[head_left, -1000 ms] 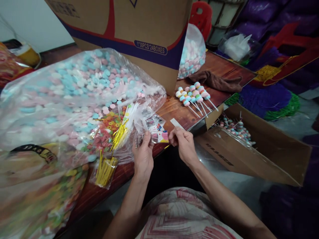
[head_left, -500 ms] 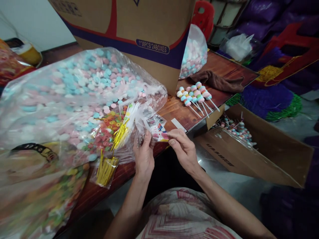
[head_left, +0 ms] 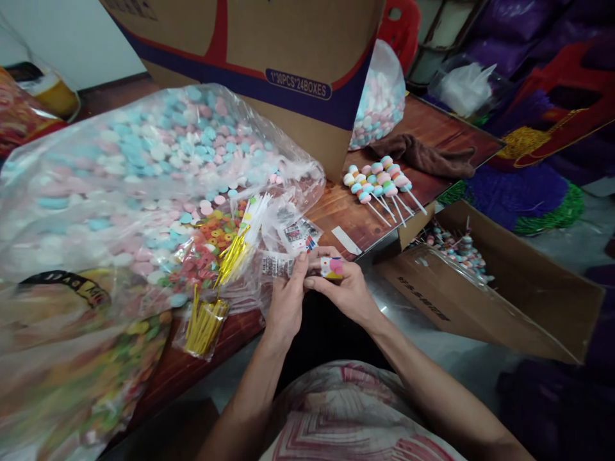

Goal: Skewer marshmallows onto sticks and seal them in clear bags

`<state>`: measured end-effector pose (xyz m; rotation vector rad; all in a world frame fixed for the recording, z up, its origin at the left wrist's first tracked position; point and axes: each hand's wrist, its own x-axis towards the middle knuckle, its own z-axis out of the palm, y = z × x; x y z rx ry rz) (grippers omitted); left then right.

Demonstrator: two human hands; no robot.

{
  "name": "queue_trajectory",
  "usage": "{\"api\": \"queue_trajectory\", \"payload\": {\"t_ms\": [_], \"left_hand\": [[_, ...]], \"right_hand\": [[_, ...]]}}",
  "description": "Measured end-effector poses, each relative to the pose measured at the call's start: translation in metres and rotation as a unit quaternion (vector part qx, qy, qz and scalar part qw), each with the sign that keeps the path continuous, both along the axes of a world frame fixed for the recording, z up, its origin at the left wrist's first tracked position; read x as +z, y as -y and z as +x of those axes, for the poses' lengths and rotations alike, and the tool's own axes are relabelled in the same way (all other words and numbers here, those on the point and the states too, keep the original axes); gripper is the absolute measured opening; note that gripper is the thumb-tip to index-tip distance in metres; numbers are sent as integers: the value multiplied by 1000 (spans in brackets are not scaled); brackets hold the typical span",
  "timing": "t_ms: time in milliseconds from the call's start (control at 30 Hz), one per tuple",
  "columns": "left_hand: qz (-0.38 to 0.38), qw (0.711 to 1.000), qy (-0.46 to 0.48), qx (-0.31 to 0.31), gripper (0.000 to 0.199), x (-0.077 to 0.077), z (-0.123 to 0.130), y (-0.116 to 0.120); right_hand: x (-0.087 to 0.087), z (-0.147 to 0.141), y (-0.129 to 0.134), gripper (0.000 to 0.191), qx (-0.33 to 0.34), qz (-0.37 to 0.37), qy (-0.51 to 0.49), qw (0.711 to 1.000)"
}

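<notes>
Both hands meet at the near table edge around a small printed plastic bag (head_left: 331,266). Its pink, yellow and dotted part shows at my right hand, and a black-and-white printed end sticks out left. My left hand (head_left: 287,304) pinches it between thumb and fingers. My right hand (head_left: 348,291) is closed on the other side, its thumb close to the left fingers. Just behind lie more printed bags (head_left: 295,232). White sticks and gold twist ties (head_left: 237,246) lie to the left, beside orange and red candy rings (head_left: 209,246).
A big clear bag of pastel candies (head_left: 158,141) covers the table's left, before a large carton (head_left: 293,38). Candy skewers (head_left: 379,179) lie near a brown cloth (head_left: 423,157). An open carton (head_left: 432,301) holding finished-looking lollipops stands low at right. Gold ties (head_left: 207,328) sit at the front edge.
My right hand has moved left against the left hand, and its fingers have folded around the printed bag. The bag's black-and-white end now shows left of my left hand.
</notes>
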<state>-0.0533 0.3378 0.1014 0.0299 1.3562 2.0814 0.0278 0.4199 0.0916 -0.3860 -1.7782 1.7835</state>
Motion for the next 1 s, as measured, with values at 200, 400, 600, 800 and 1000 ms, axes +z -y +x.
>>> {"api": "queue_trajectory", "payload": {"t_ms": [200, 400, 600, 800, 1000], "left_hand": [[-8, 998, 53, -21, 32, 8, -1, 2], [-1, 999, 37, 38, 27, 9, 5, -3], [-45, 993, -34, 101, 24, 3, 4, -4], [-27, 996, -1, 83, 29, 3, 2, -4], [-2, 996, 20, 85, 33, 5, 5, -7]], "right_hand": [[1, -2, -6, 26, 71, 12, 24, 997], [5, 4, -1, 26, 75, -4, 53, 996], [12, 7, 13, 20, -18, 9, 43, 999], [14, 5, 17, 17, -52, 15, 54, 997], [12, 4, 13, 29, -60, 10, 68, 996]]}}
